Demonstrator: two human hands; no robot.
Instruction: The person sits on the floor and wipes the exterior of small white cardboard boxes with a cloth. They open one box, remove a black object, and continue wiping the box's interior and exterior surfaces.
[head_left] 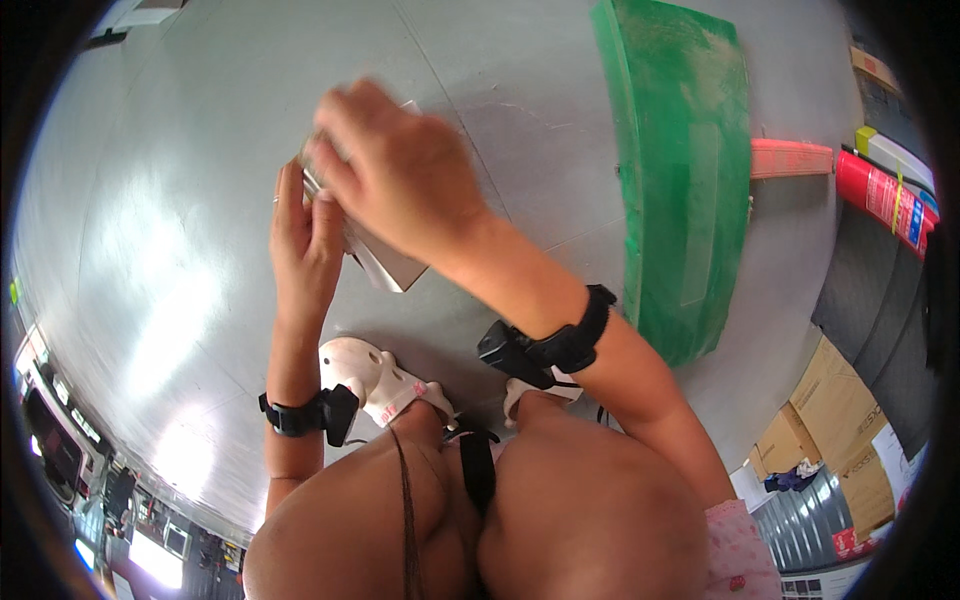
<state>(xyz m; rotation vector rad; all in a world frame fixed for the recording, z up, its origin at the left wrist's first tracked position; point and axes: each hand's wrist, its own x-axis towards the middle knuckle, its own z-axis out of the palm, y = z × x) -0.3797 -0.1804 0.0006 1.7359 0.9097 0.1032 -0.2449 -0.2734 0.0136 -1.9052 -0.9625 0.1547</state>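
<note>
A wide grey floor [180,200] fills most of the view, glossy and marked by faint seams. On the right a long green panel [685,170] lies on it, its surface scuffed and paler in the middle, with a pink strip [790,158] just beyond its far right edge. A red cylinder [885,200] is seen at the far right, and brown cartons [835,400] are stacked at the near right.

The work in hand appears to be the pressing or rubbing of a small flat sheet [385,262] held down against the floor, left of centre and well apart from the green panel. It is judged that the step is best done with the sheet kept flat and pinned at one edge, pressure being spread through the palm rather than the fingertips — so that the thin corner is not bent. Short, even strokes are advised; slipping on the glossy floor is the likely fault.

The right hand [400,170] is laid over the sheet from above, fingers curled down upon its far part. The left hand [305,240] is set edge-on beside the sheet, fingers straight, touching its left side — whether it grips cannot be told.

The sheet is thin, grey-brown, straight-edged, with one near corner showing; the rest is hidden. Black bands are worn on both wrists.
</note>
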